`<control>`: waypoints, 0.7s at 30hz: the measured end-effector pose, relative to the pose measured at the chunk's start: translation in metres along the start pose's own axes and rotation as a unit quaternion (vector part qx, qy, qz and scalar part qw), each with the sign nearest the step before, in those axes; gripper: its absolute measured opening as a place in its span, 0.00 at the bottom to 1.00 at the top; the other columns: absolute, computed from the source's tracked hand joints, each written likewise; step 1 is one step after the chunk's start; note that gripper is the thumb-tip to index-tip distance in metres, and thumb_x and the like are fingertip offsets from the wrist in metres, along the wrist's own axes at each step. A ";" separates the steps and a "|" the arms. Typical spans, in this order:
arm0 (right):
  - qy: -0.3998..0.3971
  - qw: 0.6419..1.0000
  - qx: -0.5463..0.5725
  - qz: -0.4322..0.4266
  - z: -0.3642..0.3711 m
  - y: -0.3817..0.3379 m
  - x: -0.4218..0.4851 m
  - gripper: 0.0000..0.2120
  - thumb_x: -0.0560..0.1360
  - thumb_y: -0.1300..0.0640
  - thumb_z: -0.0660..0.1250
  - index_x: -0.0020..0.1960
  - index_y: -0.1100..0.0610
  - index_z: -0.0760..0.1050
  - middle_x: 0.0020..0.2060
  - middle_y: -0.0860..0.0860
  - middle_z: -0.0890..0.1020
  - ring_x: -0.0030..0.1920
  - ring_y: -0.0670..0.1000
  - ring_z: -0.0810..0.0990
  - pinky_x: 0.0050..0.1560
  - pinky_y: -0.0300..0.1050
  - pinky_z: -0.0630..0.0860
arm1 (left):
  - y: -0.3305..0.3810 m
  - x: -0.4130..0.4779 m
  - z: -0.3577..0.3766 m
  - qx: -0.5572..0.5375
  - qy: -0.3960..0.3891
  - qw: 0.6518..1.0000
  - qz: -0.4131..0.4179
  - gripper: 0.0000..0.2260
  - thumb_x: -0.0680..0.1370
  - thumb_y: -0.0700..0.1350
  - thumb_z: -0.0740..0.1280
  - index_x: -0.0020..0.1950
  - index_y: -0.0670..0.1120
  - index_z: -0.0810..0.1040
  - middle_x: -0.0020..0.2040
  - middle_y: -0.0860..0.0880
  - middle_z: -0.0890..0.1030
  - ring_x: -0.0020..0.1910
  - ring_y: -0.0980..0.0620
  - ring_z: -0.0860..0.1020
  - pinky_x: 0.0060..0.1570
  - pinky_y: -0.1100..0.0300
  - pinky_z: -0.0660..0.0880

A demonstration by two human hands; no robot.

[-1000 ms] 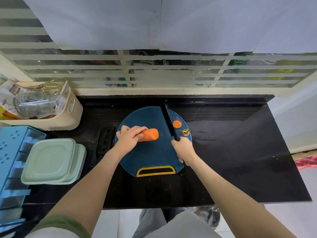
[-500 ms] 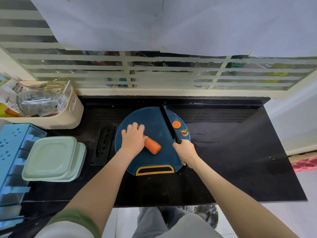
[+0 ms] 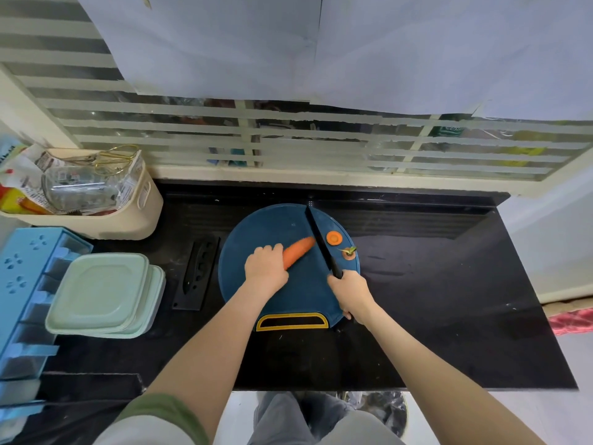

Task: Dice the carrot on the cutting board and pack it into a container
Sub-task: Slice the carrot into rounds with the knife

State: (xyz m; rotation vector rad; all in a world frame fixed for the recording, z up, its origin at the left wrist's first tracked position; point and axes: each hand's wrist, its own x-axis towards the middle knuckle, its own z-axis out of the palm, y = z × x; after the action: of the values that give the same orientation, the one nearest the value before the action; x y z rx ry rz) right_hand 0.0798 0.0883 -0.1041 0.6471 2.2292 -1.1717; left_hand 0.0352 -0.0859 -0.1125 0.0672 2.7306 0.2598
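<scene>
- While your left hand (image 3: 265, 268) curls over the near end of the carrot (image 3: 298, 252), that carrot lies slantwise across the middle of the round blue cutting board (image 3: 256, 229), with its free end pointing toward the far right rim.
- Your right hand (image 3: 351, 292) is wrapped round the handle of the black knife (image 3: 321, 240) at the board's right edge. The blade runs up to the far rim, just right of the carrot's end; whether they touch, you can't tell from here.
- Right of the blade, a round carrot slice (image 3: 333, 237) and the stem end (image 3: 349, 253) with its green stub sit by the board's right rim.
- Off the board's left edge, a black knife sheath (image 3: 195, 274) lies flat on the black countertop (image 3: 449, 300).
- Near the counter's left edge sits a stack of pale green lidded containers (image 3: 99, 292), well apart from the carrot.
- At the far left corner stands a cream basket (image 3: 128, 220) stuffed with packets.
</scene>
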 end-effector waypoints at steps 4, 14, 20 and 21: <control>0.012 1.000 0.012 0.024 -0.005 0.007 0.003 0.10 0.80 0.54 0.59 0.42 0.58 0.70 0.32 0.54 0.71 0.24 0.51 0.68 0.24 0.43 0.69 | -0.005 0.003 0.000 0.077 0.042 0.995 0.047 0.19 0.78 0.45 0.64 0.68 0.48 0.68 0.61 0.48 0.76 0.61 0.46 0.70 0.56 0.56 0.67; -0.018 0.999 0.038 -0.007 0.004 -0.010 -0.001 0.13 0.82 0.49 0.57 0.45 0.57 0.70 0.28 0.56 0.77 0.22 0.51 0.76 0.27 0.45 0.80 | -0.014 0.009 -0.003 0.124 0.059 0.989 0.045 0.29 0.80 0.51 0.62 0.78 0.52 0.52 0.68 0.48 0.71 0.68 0.44 0.62 0.65 0.49 0.58; 0.006 1.000 -0.016 -0.020 0.011 -0.019 0.001 0.14 0.82 0.48 0.57 0.45 0.57 0.71 0.30 0.52 0.73 0.22 0.49 0.71 0.21 0.39 0.69 | -0.014 0.013 -0.001 0.102 0.066 0.991 0.061 0.21 0.81 0.51 0.59 0.74 0.51 0.61 0.65 0.49 0.73 0.66 0.46 0.64 0.65 0.49 0.56; 0.012 1.000 -0.011 -0.022 0.011 -0.019 0.002 0.14 0.82 0.48 0.57 0.44 0.57 0.71 0.30 0.52 0.72 0.23 0.49 0.70 0.21 0.39 0.68 | -0.013 0.015 -0.002 0.103 0.066 0.990 0.063 0.20 0.81 0.49 0.59 0.73 0.51 0.63 0.64 0.49 0.74 0.66 0.46 0.64 0.65 0.49 0.56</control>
State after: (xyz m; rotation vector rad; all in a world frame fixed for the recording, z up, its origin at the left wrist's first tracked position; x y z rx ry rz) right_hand 0.0689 0.0693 -0.0993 0.6101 2.2841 -1.1638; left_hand 0.0206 -0.0982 -0.1186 0.2914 2.8809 0.0157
